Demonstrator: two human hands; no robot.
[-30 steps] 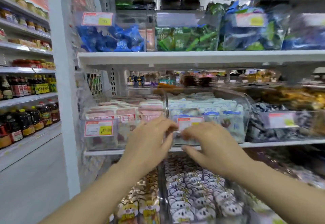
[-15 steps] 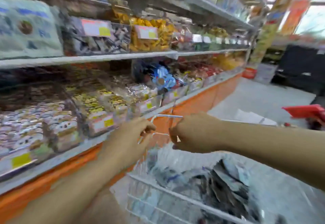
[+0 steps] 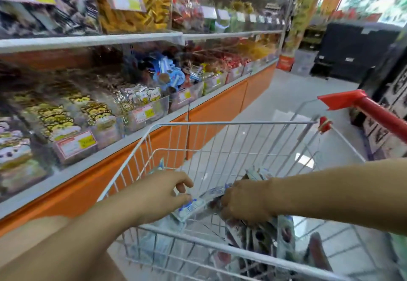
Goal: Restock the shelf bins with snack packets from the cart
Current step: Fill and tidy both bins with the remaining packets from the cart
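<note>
Both hands are down inside the white wire cart (image 3: 231, 124). My left hand (image 3: 160, 194) pinches the end of a white-and-blue snack packet (image 3: 191, 208) between thumb and fingers. My right hand (image 3: 244, 201) is closed over a bunch of similar packets (image 3: 257, 173) that stand on edge in the cart. More packets (image 3: 284, 234) lie below my right wrist. The shelf bins (image 3: 143, 113) full of snacks run along the left, above an orange base.
The cart's red handle (image 3: 370, 108) sticks out at the right. The orange shelf base (image 3: 220, 108) runs close along the cart's left side. Grey floor (image 3: 308, 91) stretches ahead, with a dark cabinet (image 3: 356, 49) at the aisle's end.
I have turned from the shelf bins to the cart. Both hands have dropped from the bin front into the cart and closed on packets.
</note>
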